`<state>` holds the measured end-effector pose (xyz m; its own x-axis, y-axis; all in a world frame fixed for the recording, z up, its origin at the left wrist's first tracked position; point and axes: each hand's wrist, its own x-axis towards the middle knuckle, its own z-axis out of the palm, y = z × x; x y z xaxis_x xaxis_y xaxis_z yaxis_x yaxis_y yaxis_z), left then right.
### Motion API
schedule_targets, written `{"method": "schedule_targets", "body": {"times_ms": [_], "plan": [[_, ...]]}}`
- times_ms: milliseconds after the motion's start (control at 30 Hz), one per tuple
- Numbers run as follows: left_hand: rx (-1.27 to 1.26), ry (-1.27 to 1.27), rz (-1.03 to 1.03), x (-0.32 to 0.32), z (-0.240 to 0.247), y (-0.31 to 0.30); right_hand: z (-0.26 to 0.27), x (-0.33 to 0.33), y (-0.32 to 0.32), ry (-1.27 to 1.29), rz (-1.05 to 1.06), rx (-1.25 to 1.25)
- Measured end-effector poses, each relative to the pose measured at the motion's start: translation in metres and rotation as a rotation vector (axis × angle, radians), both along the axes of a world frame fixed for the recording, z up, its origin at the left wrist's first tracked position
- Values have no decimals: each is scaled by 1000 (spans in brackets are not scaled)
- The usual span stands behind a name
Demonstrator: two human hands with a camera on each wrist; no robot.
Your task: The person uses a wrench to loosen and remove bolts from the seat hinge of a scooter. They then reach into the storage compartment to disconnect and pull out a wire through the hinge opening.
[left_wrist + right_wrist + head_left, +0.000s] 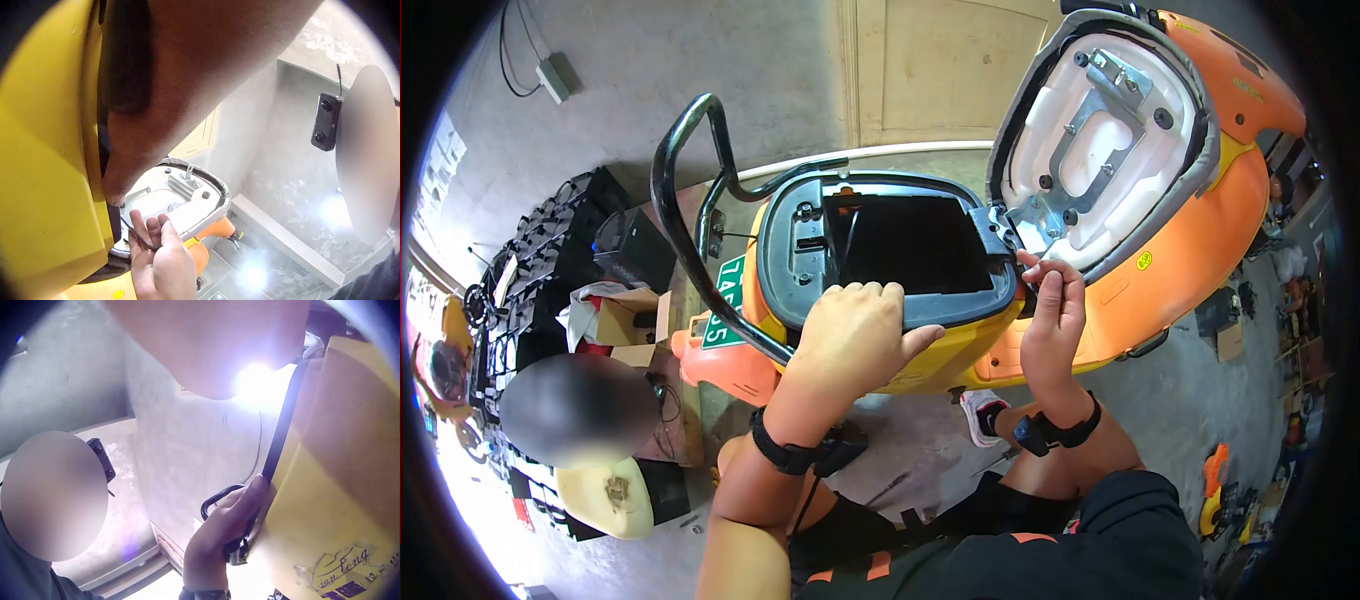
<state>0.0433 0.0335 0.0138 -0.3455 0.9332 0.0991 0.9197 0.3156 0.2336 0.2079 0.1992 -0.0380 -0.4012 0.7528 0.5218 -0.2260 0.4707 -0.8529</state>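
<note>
Your left hand (855,330) is gripping the storage compartment rim (782,258). Your right hand (1052,300) is pinching a thin black cable (139,232) just below the seat hinge (1003,226). You're likely doing best keeping that pinch light, avoiding kinks.

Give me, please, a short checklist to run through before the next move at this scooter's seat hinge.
1. Seat tipped up and open: ok.
2. Left hand holds the compartment rim: ok.
3. Right hand pinches the thin dark cable beside the hinge: ok.
4. Where the cable's far end leads: cannot tell.
5. Scooter standing steady: cannot tell.
</note>
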Motion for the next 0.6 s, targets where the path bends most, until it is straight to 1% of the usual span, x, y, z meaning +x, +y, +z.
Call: {"method": "schedule_targets", "body": {"times_ms": [267, 333, 433, 467, 533, 600], "plan": [[27, 15, 2, 1, 0, 0, -3, 1, 2, 53, 62, -68], [33, 15, 1, 1, -2, 0, -3, 2, 2, 88, 106, -126], [43, 15, 1, 1, -3, 0, -8, 2, 7, 110, 131, -109], [47, 16, 1, 1, -3, 0, -8, 0, 7, 108, 131, -108], [42, 12, -1, 0, -2, 0, -8, -7, 4, 126, 33, -25], [38, 9, -4, -1, -3, 0, 1, -11, 1, 123, 13, -58]]}}
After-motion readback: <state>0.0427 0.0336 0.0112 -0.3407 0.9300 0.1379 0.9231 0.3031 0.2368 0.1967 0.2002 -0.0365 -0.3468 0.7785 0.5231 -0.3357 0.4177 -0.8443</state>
